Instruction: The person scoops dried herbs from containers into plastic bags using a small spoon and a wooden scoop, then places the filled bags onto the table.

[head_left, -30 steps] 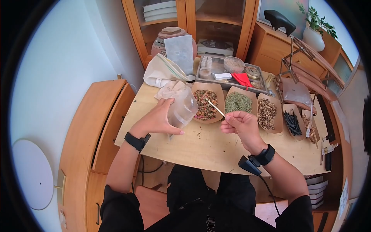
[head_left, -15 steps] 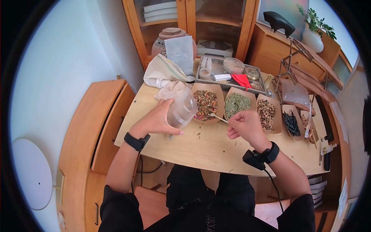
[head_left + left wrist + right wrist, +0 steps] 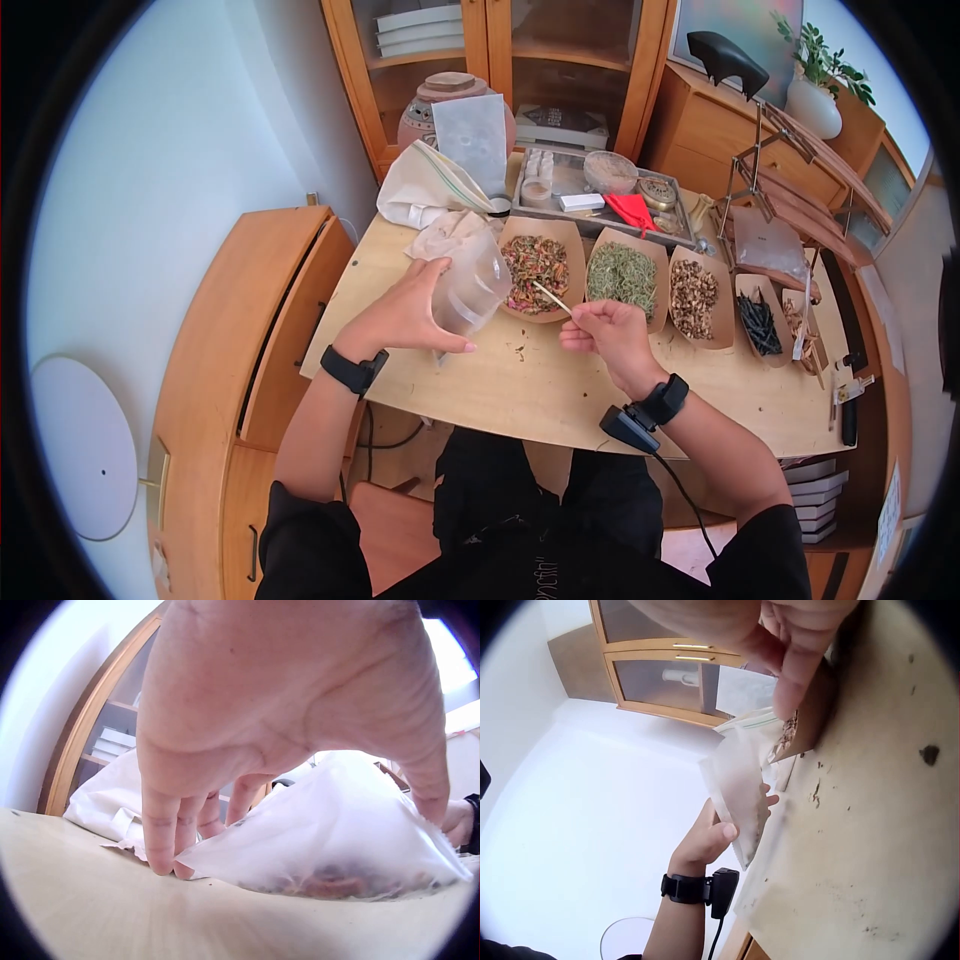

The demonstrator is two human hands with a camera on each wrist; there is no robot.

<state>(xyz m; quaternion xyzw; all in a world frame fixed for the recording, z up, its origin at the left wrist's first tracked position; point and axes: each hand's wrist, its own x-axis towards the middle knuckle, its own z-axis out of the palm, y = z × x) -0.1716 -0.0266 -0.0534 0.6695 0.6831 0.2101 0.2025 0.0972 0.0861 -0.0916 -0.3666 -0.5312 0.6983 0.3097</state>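
My left hand (image 3: 400,310) holds a translucent pouch (image 3: 472,290) tilted over the table, thumb on one side and fingers on the other. In the left wrist view, dark and reddish bits show through the bottom of the pouch (image 3: 330,832). My right hand (image 3: 615,340) pinches the handle of a slim, pale small spoon (image 3: 554,299). The spoon's far end is down among mixed dried petals and leaves (image 3: 535,262) in a brown paper tray (image 3: 573,240). My fingers hide the spoon in the right wrist view.
Rightward stand more paper trays, with green dried herb (image 3: 622,275), brown pieces (image 3: 692,298) and black sticks (image 3: 760,325). A cream zip bag (image 3: 430,185) and a grey tray (image 3: 520,207) with jars and a red pouch (image 3: 630,210) lie behind. Crumbs dot the tabletop.
My right hand drew back to the right, lifting the spoon's bowl at the tray's near edge, then returned left, putting its end into the petals. My left hand and the pouch stay still.
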